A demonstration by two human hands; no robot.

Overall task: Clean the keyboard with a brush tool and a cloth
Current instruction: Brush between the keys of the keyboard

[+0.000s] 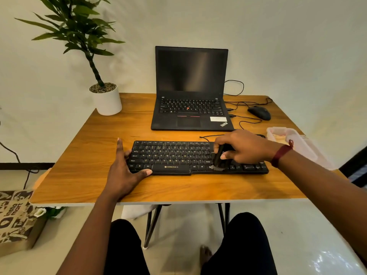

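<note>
The flat black plastic keyboard (174, 157) lies on the brown wooden table (89, 155), in front of the open black laptop (190, 86). My left hand (124, 173) rests at its left end with the fingers straight and spread, the thumb touching the front edge. My right hand (244, 147) grips a small black brush (218, 157), fingers curled around the handle. The grey bristles touch the bottom row of keys, right of the space bar.
</note>
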